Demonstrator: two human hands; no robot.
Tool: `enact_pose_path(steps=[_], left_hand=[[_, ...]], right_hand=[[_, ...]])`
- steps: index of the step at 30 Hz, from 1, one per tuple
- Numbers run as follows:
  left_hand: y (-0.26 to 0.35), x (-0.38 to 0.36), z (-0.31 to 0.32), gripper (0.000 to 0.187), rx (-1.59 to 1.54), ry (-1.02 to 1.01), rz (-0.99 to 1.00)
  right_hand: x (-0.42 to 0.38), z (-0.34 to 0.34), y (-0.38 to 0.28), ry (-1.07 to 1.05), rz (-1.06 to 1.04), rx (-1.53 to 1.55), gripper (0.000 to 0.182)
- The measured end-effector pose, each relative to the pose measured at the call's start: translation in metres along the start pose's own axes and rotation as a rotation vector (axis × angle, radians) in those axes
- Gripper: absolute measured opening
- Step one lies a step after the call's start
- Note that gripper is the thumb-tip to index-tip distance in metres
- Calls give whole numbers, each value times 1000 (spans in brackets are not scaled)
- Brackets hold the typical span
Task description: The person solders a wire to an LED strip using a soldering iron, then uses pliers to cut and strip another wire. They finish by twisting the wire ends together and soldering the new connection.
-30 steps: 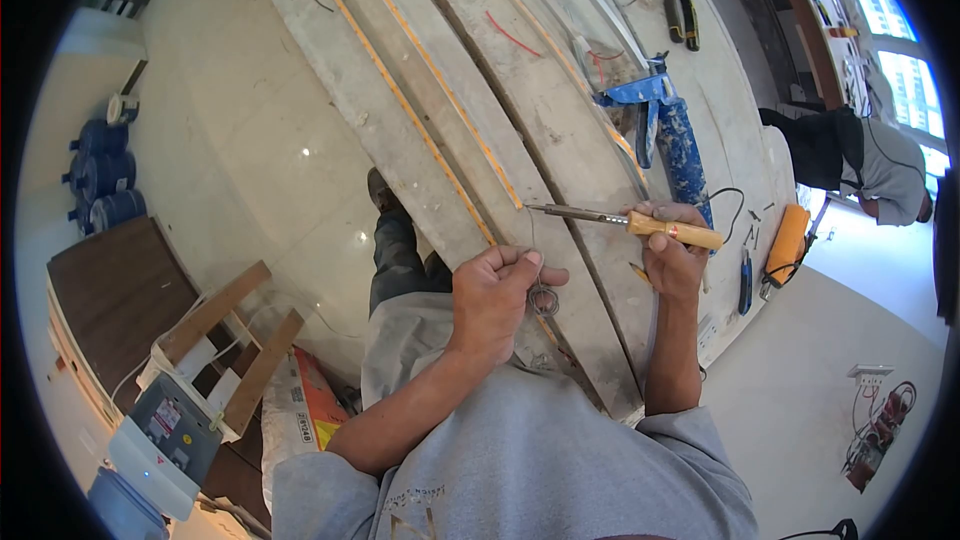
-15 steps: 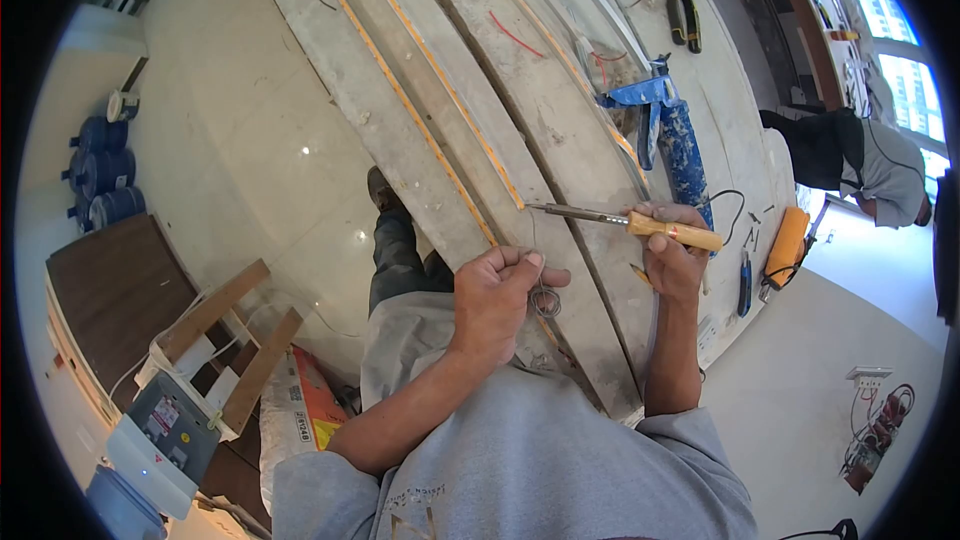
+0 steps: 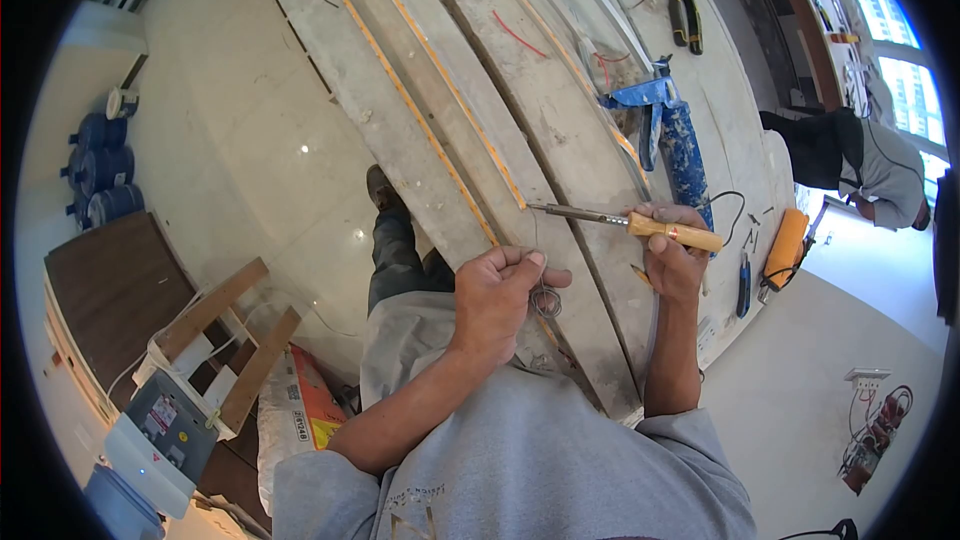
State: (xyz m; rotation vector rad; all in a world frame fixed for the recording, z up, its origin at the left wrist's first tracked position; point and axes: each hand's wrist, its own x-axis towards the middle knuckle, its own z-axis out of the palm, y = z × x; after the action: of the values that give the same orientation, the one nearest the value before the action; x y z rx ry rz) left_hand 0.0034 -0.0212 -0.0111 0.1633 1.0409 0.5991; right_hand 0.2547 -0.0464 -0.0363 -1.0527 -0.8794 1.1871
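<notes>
My right hand (image 3: 673,258) grips the wooden handle of a soldering iron (image 3: 590,215), whose tip points left. That tip meets the near end of an orange LED strip (image 3: 460,105) lying along the board. Between thumb and fingers, my left hand (image 3: 500,295) pinches thin solder wire (image 3: 546,302), coiled below the fingertips. A straight length of the wire rises from the pinch toward the iron's tip. A second orange LED strip (image 3: 400,95) runs alongside, passing close by my left hand.
A blue caulking gun (image 3: 683,155) and black pliers (image 3: 684,5) lie on the right of the boards (image 3: 570,110). Near the right edge are a utility knife (image 3: 744,285) and an orange tool (image 3: 787,248). Another person (image 3: 885,168) bends over at far right.
Both hands, the soldering iron and the solder wire stay almost in place. The view shifts very slightly, and the other person at the right has moved a little.
</notes>
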Motion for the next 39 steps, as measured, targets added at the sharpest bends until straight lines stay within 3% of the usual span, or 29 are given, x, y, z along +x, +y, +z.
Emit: enact_pose_path(steps=[39], left_hand=[[1, 1, 0, 17, -16, 2, -2]], right_hand=[[1, 1, -1, -13, 5, 35, 31]])
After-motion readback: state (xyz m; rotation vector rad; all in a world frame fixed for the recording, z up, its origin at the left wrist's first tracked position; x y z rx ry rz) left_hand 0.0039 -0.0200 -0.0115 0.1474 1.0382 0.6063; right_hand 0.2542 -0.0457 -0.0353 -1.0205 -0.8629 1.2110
